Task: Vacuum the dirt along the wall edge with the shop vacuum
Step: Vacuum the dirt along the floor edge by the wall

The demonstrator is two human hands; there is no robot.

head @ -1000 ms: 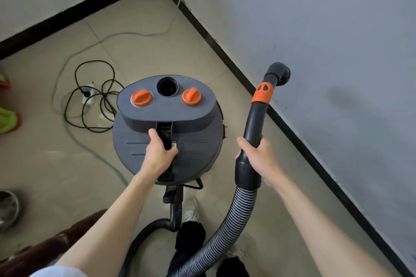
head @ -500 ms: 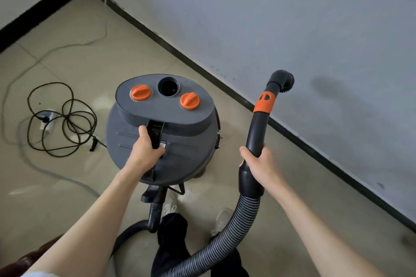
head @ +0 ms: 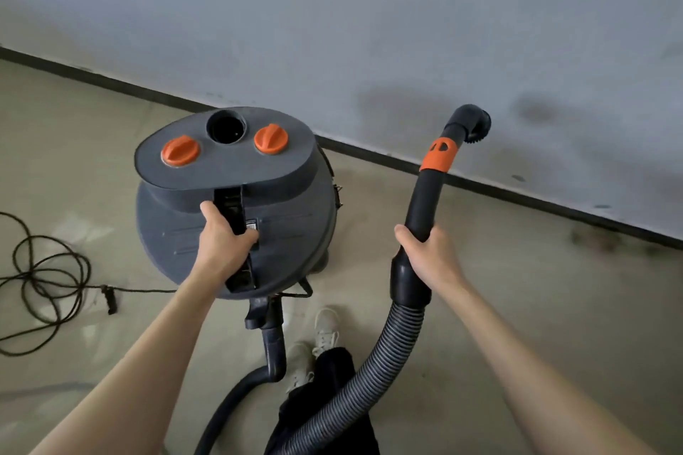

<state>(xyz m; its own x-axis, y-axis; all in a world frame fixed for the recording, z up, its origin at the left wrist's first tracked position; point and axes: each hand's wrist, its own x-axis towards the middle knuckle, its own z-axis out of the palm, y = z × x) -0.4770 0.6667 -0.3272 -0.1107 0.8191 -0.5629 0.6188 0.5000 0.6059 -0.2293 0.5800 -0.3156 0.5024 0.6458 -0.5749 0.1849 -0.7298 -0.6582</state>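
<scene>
Head view looks down on a person standing close to the wall, both arms reaching into the middle of the frame. Left hand [head: 225,240] curls round the black carry handle on top of the vacuum [head: 236,203], a grey drum with two orange knobs [head: 270,138] and an open round port on its lid, sitting centre left. Right hand [head: 428,251] grips the black wand [head: 428,192] just above the cuff where the ribbed hose [head: 373,373] joins; the wand rises toward the upper right, past an orange collar, to a bent nozzle [head: 475,122] held up in the air against the wall, well clear of the floor. I judge this to be the set-up step: the machine is being positioned by the wall and no suction work along the edge has begun. Dirt [head: 606,240] shows as dark smudges at the right of the frame, on the floor just beside the black baseboard [head: 369,148]. Next, the drum wants setting down and the nozzle needs lowering to the floor at the baseboard, then drawing along toward those smudges. Whether the motor is running I cannot tell. As for the drum, its inside is hidden; the port shows only darkness. A black cord [head: 48,284] lies coiled at the left edge.
</scene>
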